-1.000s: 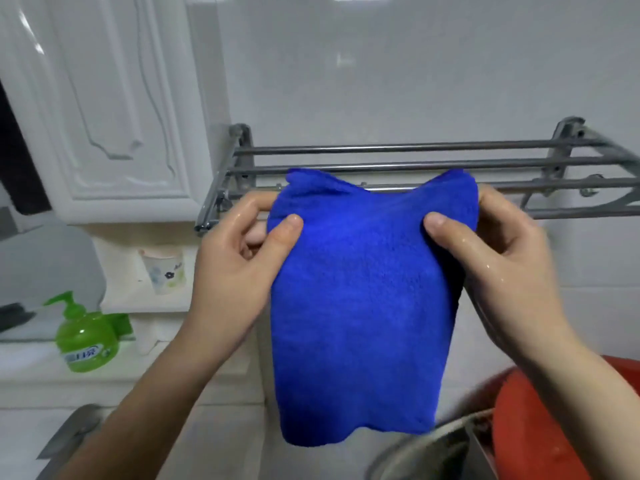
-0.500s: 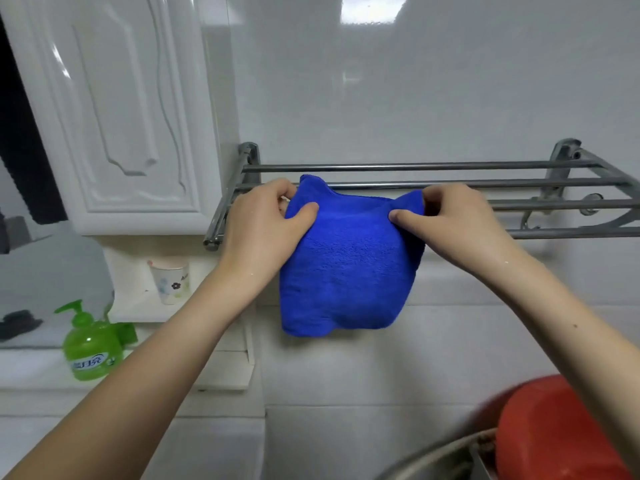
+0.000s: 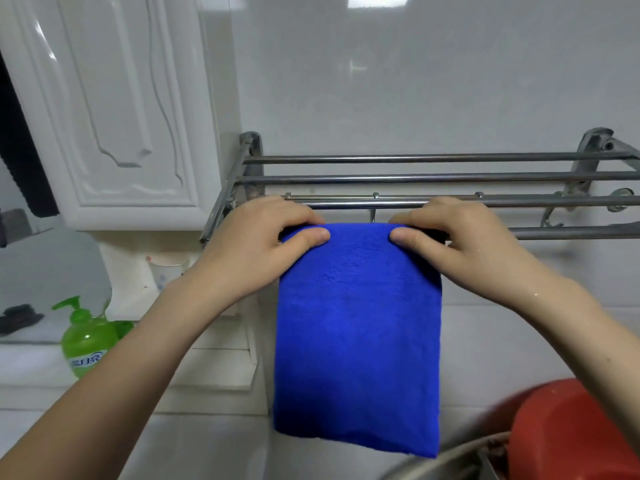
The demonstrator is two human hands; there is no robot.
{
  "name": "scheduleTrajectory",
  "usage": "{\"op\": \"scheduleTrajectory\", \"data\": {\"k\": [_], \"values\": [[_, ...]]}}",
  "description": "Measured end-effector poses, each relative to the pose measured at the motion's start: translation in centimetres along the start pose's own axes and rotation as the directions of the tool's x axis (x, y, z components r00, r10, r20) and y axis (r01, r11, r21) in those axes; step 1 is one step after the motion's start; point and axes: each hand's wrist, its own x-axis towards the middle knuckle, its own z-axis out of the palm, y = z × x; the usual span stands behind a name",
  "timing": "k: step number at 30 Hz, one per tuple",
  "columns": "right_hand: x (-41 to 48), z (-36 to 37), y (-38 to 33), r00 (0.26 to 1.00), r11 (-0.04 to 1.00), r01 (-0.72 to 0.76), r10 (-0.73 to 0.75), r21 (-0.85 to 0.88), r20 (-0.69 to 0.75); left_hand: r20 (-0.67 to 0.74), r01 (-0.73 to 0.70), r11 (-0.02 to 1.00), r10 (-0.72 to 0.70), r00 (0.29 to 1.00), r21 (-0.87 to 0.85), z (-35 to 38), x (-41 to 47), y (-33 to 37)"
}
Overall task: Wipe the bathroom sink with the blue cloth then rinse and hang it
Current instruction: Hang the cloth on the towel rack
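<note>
White tile backs a rack [image 3: 415, 202] at mid-frame. Left hand [image 3: 263, 244] and right hand [image 3: 460, 240] each pinch the cloth [image 3: 356, 334] at its top corners — draped over the front bar, long axis vertical, hanging down.

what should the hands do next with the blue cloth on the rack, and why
Probably release the pinch and draw both hands back. The blue cloth already lies over the rack's front bar and hangs down flat and fairly even, while the left hand and right hand pinch its top edge at the bar. Nothing seems left to adjust.
</note>
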Motion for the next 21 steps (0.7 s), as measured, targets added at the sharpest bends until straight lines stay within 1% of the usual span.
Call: {"op": "scheduleTrajectory", "data": {"k": [2,4,5,7,8,9,10,11,13,14,15,16,18,19,21], "values": [[0.8,-0.4,-0.1,0.998,0.995,-0.059,0.058,0.084,0.015,-0.016,0.028,0.999,-0.028,0.999,0.027,-0.2,0.8,0.4],[2.0,-0.9,-0.4,0.996,0.994,-0.09,0.09,0.063,-0.009,-0.003,0.065,0.995,-0.064,0.998,0.081,-0.6,2.1,0.8],[2.7,-1.2,-0.5,0.995,0.994,-0.104,0.104,0.033,0.005,0.032,0.108,0.99,-0.111,0.993,0.088,-0.9,2.8,0.9],[3.7,-2.0,-0.8,0.985,0.991,-0.121,0.128,-0.065,0.115,0.12,0.181,0.98,-0.19,0.974,0.085,-1.4,3.6,0.9],[3.9,-2.2,-0.8,0.975,0.987,-0.12,0.137,-0.106,0.173,0.14,0.189,0.978,-0.2,0.97,0.088,-1.6,3.7,0.9],[3.9,-2.5,-0.9,0.971,0.986,-0.113,0.136,-0.123,0.198,0.128,0.178,0.979,-0.19,0.973,0.097,-1.8,3.5,1.0],[3.6,-2.7,-1.0,0.977,0.989,-0.095,0.115,-0.115,0.179,0.091,0.147,0.983,-0.158,0.983,0.111,-2.0,3.2,1.1],[3.1,-2.7,-1.1,0.992,0.994,-0.058,0.069,-0.098,0.11,0.053,0.107,0.988,-0.113,0.992,0.111,-2.1,2.7,1.1],[1.8,-2.0,-1.2,0.999,0.997,0.034,-0.035,-0.063,-0.01,0.018,0.035,0.999,-0.035,0.999,-0.011,-2.2,1.6,0.6],[1.1,-1.4,-1.1,0.999,0.998,0.048,-0.049,-0.034,-0.019,0.02,0.009,0.997,-0.008,1.0,-0.075,-2.1,0.9,0.3],[0.4,-0.8,-1.0,0.999,0.999,0.046,-0.046,-0.018,-0.008,0.019,-0.009,0.995,0.011,1.0,-0.099,-1.9,0.2,-0.1],[-0.3,0.0,-0.8,0.999,0.998,0.05,-0.051,-0.031,-0.009,0.013,-0.032,0.996,0.033,0.999,-0.079,-1.6,-0.4,-0.5],[-0.9,1.1,-0.1,0.995,0.997,0.07,-0.073,-0.043,-0.072,-0.038,-0.095,0.995,0.094,0.995,-0.028,-0.9,-1.0,-1.1],[-0.9,1.2,0.0,0.992,0.998,0.062,-0.062,-0.003,-0.106,-0.072,-0.114,0.993,0.112,0.991,-0.025,-0.8,-1.0,-1.2],[-0.2,0.7,-0.1,0.992,0.996,0.042,-0.032,0.074,-0.125,-0.111,-0.1,0.993,0.093,0.989,-0.059,-0.9,-0.3,-1.0]]}}
